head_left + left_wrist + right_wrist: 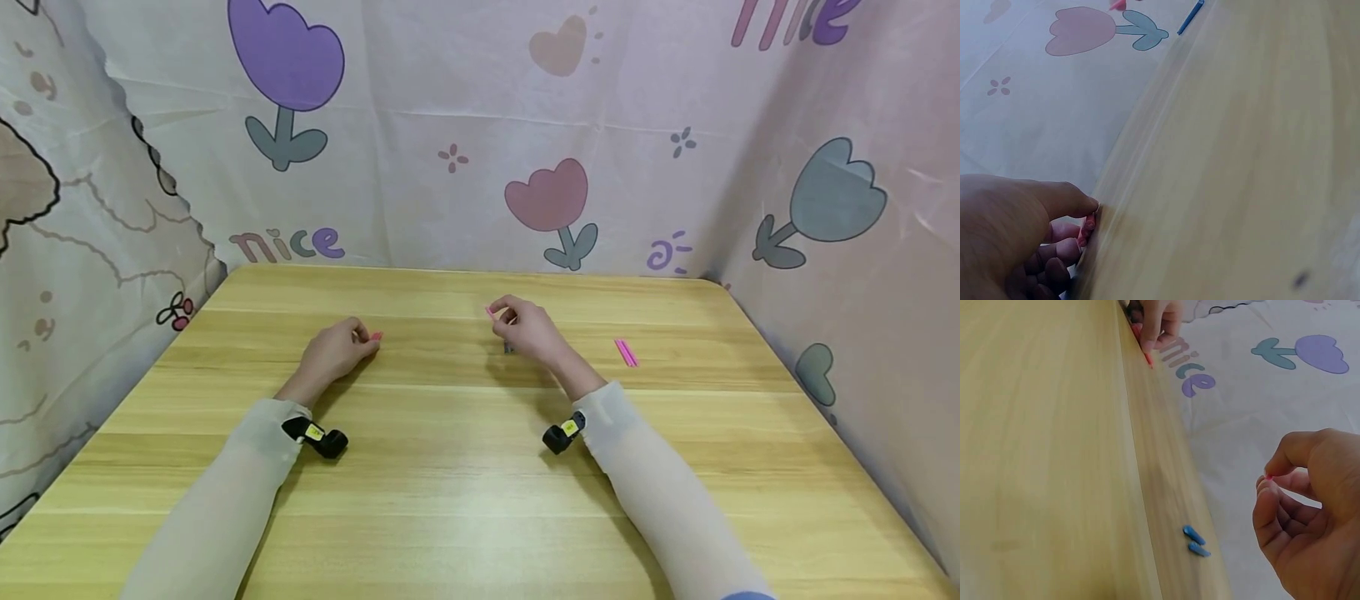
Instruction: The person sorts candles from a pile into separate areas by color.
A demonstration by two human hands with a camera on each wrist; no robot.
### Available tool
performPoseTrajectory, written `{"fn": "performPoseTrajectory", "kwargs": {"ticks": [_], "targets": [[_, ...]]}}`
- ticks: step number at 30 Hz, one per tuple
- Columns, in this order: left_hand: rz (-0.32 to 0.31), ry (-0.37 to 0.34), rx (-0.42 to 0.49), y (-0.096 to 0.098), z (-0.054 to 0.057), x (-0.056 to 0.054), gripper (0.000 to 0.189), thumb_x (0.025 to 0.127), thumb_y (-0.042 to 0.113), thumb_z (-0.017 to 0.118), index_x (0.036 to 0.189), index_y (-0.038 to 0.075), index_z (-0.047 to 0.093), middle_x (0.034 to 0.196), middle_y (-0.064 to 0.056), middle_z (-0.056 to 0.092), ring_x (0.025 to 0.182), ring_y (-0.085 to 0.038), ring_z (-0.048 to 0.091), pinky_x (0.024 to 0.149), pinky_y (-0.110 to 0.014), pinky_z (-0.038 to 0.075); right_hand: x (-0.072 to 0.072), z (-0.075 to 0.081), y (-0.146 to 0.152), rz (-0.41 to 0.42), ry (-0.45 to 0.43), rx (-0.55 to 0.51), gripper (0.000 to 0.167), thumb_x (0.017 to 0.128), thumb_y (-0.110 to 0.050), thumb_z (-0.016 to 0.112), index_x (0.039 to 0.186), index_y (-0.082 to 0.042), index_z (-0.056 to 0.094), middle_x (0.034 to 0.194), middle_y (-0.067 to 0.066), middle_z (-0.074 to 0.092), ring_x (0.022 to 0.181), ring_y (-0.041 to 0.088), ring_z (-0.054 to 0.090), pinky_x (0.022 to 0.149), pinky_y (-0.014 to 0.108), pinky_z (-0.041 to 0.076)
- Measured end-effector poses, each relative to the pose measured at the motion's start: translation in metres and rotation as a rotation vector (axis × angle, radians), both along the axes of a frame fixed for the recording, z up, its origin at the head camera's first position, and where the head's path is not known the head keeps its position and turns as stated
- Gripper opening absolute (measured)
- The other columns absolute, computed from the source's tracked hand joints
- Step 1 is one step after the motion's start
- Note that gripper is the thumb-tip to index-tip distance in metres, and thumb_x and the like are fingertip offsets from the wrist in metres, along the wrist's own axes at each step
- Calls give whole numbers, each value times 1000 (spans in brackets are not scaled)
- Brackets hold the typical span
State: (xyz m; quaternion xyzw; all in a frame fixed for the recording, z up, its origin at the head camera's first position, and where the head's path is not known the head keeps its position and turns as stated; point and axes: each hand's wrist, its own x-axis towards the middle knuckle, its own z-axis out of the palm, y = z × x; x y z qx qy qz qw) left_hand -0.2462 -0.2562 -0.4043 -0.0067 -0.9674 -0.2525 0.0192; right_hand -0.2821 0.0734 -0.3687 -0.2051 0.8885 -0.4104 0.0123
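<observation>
At the left of the table, my left hand [333, 350] pinches small red stick-like pieces [376, 337] at the tabletop; the left wrist view shows the red pieces [1087, 230] between thumb and fingers, partly hidden. Right of the middle, my right hand [528, 329] holds a small pink piece [490, 313] between thumb and fingertips, raised above the table. Most of that piece is covered by the fingers in the right wrist view. Two short blue sticks [1194, 535] lie side by side on the table below the right hand; the head view shows them only partly.
Pink sticks [626, 352] lie together on the wooden table [450, 483] to the right of my right hand. A printed cloth [420, 192] hangs behind the table's far edge and along both sides. Each wrist carries a small black camera [326, 440].
</observation>
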Motion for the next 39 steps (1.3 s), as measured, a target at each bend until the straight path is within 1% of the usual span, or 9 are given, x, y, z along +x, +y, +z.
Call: {"fn": "performPoseTrajectory", "kwargs": {"ticks": [10, 21, 27, 35, 39], "targets": [[-3, -3, -1, 1, 1, 1, 28, 94, 34, 63, 96, 6, 58, 81, -7, 61, 73, -25, 53, 68, -38, 39, 3, 0, 24, -50, 15, 1, 24, 93, -13, 61, 117, -8, 63, 87, 6, 62, 74, 19, 53, 61, 29, 41], [-2, -10, 11, -1, 2, 0, 27, 94, 32, 63, 98, 6, 58, 81, -7, 61, 72, -25, 53, 66, -37, 39, 8, 5, 55, -91, 44, 6, 24, 93, -14, 59, 117, -8, 63, 90, 8, 64, 75, 21, 54, 61, 32, 42], [-2, -18, 12, 1, 3, 1, 27, 94, 32, 63, 98, 6, 58, 79, -6, 59, 71, -24, 52, 64, -36, 38, 11, 5, 74, -129, 38, 19, 24, 95, -15, 58, 117, -9, 62, 93, 9, 64, 75, 21, 53, 61, 32, 41], [2, -18, 13, 1, 4, 2, 26, 94, 31, 63, 98, 6, 58, 77, -6, 57, 70, -24, 51, 63, -35, 38, 13, 3, 106, -182, 58, 49, 23, 97, -17, 57, 115, -6, 63, 91, 10, 64, 71, 20, 53, 58, 31, 41], [6, -16, 9, 1, 4, 2, 26, 94, 31, 63, 97, 6, 57, 77, -6, 57, 70, -24, 51, 63, -35, 37, 13, 1, 121, -206, 46, 59, 24, 97, -19, 55, 116, -6, 63, 90, 10, 63, 70, 20, 52, 57, 30, 40]]}}
